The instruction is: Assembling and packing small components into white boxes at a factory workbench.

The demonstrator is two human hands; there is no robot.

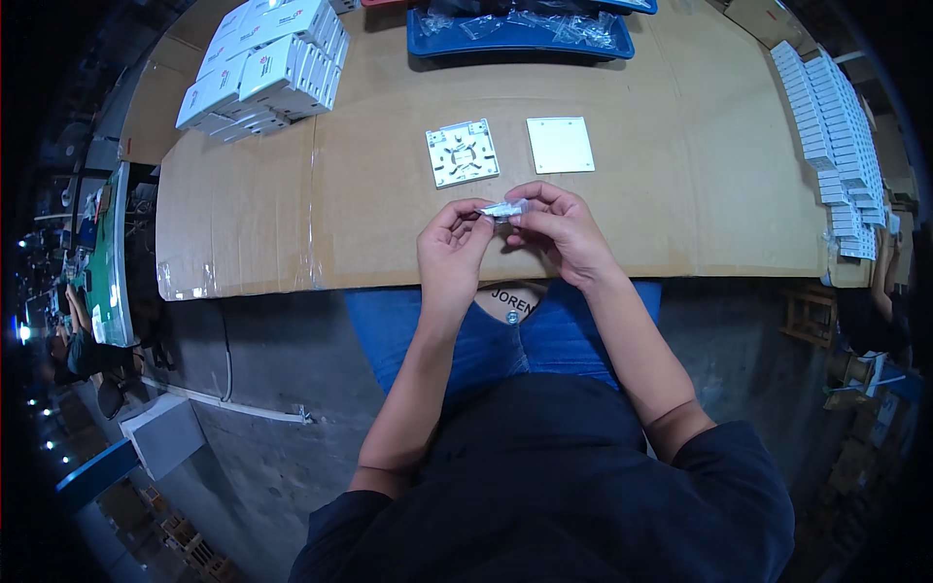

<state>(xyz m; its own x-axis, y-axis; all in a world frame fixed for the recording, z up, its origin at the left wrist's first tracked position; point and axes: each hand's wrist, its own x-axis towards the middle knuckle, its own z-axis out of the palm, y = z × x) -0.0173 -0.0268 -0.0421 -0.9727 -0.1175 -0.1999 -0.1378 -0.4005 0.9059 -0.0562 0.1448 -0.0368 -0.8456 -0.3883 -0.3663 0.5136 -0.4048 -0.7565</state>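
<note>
Between my two hands, just above the near part of the table, is a small clear plastic bag [505,209] with pale contents too small to make out. My left hand [454,243] pinches its left end between thumb and fingers. At the other end, my right hand [564,231] grips the bag with thumb and forefinger. Beyond my left hand lies an opened white square box base [463,154], with curved guides and clips inside. A flat white square cover [561,145] rests to the right of it, apart from the base.
Stacked white boxes [267,73] stand at the far left, and tall stacks of white pieces [831,146] line the right edge. A blue tray [520,51] with clear plastic bags sits at the back. Cardboard [680,194] covers the table. Other people work at both sides.
</note>
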